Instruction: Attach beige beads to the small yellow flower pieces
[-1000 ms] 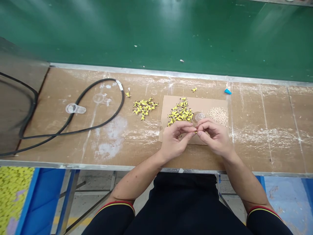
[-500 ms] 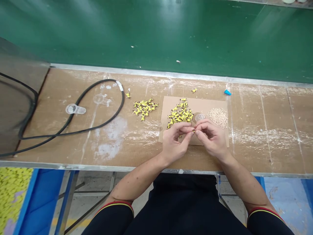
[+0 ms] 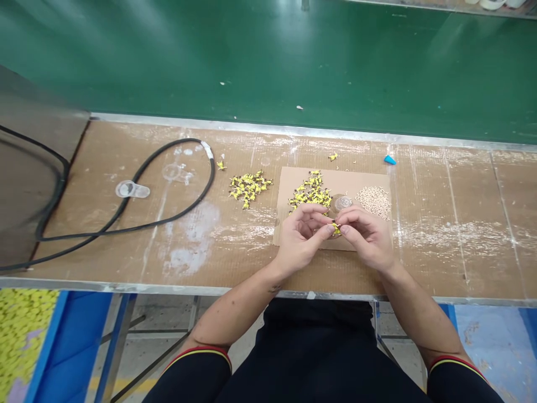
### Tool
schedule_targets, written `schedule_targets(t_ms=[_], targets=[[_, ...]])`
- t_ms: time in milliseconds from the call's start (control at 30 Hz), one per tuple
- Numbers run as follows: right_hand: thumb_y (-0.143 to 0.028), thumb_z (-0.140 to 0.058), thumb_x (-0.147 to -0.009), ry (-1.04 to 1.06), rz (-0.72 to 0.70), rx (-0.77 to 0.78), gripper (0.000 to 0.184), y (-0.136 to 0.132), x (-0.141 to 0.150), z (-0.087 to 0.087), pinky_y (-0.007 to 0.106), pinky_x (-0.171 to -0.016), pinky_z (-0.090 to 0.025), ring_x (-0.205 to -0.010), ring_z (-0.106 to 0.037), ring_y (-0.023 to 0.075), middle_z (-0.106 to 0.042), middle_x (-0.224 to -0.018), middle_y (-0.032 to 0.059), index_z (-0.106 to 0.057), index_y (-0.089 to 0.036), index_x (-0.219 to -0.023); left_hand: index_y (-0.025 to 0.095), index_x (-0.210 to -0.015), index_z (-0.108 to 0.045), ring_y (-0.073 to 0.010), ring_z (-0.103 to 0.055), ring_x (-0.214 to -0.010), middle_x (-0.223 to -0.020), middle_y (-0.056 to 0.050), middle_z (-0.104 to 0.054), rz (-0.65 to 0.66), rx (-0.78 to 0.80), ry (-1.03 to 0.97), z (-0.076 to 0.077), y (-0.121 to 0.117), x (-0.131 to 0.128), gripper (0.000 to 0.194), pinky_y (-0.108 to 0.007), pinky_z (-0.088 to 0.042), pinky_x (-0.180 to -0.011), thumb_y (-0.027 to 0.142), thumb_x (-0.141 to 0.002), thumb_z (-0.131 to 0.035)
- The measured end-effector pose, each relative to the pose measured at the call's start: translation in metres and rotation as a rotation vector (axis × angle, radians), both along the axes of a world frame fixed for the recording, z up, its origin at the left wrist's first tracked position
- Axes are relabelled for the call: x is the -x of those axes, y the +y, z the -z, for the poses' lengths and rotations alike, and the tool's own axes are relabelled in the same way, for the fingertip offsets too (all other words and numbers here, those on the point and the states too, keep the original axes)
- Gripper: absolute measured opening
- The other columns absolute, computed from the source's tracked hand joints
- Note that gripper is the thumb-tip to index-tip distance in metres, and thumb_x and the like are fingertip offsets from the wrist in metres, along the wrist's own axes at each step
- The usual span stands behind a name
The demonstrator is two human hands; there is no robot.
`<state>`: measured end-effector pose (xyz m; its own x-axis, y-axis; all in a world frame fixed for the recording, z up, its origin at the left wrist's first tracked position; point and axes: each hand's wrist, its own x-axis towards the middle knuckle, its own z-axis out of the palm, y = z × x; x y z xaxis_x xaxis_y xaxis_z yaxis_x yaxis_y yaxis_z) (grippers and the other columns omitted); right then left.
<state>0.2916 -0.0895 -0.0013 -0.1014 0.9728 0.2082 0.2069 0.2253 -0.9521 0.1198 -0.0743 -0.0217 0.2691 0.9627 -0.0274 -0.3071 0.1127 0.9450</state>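
My left hand [image 3: 301, 238] and my right hand [image 3: 367, 238] meet above a cardboard sheet [image 3: 348, 179], their fingertips pinching a small yellow part [image 3: 336, 229] between them. Its fine detail is hidden by my fingers. Just beyond my hands stands a round clear dish [image 3: 343, 203]. A heap of yellow-and-black parts [image 3: 311, 191] lies on the sheet to the left of the dish, and a heap of small beige pieces [image 3: 373, 201] lies to its right. Another yellow heap [image 3: 249, 188] lies on the bench, left of the sheet.
A black cable [image 3: 145, 163] loops across the cardboard-covered bench [image 3: 453, 224] on the left, near clear plastic pieces [image 3: 132, 190]. A small blue wedge [image 3: 390, 160] lies at the back. A green surface [image 3: 268, 61] runs behind. A bin of yellow pieces [image 3: 20, 336] sits below left.
My hands have dropped slightly toward the near side of the sheet. The small yellow part now shows more clearly between my fingertips. The camera view has shifted a little.
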Motion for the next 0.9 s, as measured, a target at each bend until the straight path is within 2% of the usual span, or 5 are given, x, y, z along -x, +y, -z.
schedule_targets(t_ms=[200, 467, 633, 733, 900], targets=[[-0.027, -0.064, -0.097, -0.116, 0.088, -0.087, 0.009, 0.001, -0.015, 0.002, 0.032, -0.068, -0.056, -0.084, -0.07, 0.0186, -0.075, -0.094, 0.0044, -0.073, -0.025, -0.096, 0.021, -0.109, -0.063, -0.0162, -0.078, -0.076, -0.085, -0.001, -0.076, -0.115, -0.07, 0.106, 0.001, 0.014, 0.014, 0.035, -0.027, -0.066, -0.067, 0.04, -0.086, -0.082], [-0.029, -0.065, -0.095, -0.425, 0.409, -0.195, 0.012, 0.01, -0.06, 0.003, 0.033, -0.062, -0.054, -0.076, -0.07, 0.0194, -0.075, -0.085, 0.0054, -0.073, -0.023, -0.087, 0.018, -0.096, -0.07, -0.0177, -0.073, -0.078, -0.082, -0.002, -0.076, -0.526, -0.322, 0.979, 0.013, 0.073, 0.096, 0.012, -0.031, -0.058, -0.077, 0.016, -0.084, -0.068], [-0.034, -0.069, -0.093, -0.586, 0.357, -0.083, 0.014, 0.013, -0.084, 0.01, 0.032, -0.055, -0.05, -0.059, -0.06, 0.0141, -0.075, -0.09, 0.0046, -0.075, -0.023, -0.087, 0.019, -0.099, -0.069, -0.0171, -0.07, -0.081, -0.094, -0.005, -0.075, -0.756, -0.415, 0.963, 0.012, 0.075, 0.106, 0.012, -0.031, -0.056, -0.076, 0.022, -0.088, -0.065], [-0.038, -0.07, -0.092, -0.719, 0.188, -0.039, 0.017, 0.015, -0.095, 0.019, 0.036, -0.067, -0.055, -0.071, -0.066, 0.0184, -0.075, -0.098, 0.0066, -0.079, -0.025, -0.098, 0.02, -0.1, -0.069, -0.0159, -0.068, -0.078, -0.089, -0.003, -0.074, -0.601, -0.491, 0.853, 0.004, 0.067, 0.098, 0.013, -0.03, -0.056, -0.075, 0.026, -0.09, -0.064], [-0.027, -0.069, -0.091, -0.765, -0.02, -0.039, 0.012, 0.018, -0.097, 0.022, 0.041, -0.081, -0.057, -0.091, -0.069, 0.0241, -0.072, -0.094, 0.007, -0.08, -0.026, -0.097, 0.021, -0.104, -0.072, -0.0219, -0.072, -0.093, -0.1, -0.006, -0.078, 0.093, -0.654, 0.953, -0.006, 0.058, 0.084, 0.016, -0.037, -0.057, -0.087, 0.027, -0.092, -0.064]])
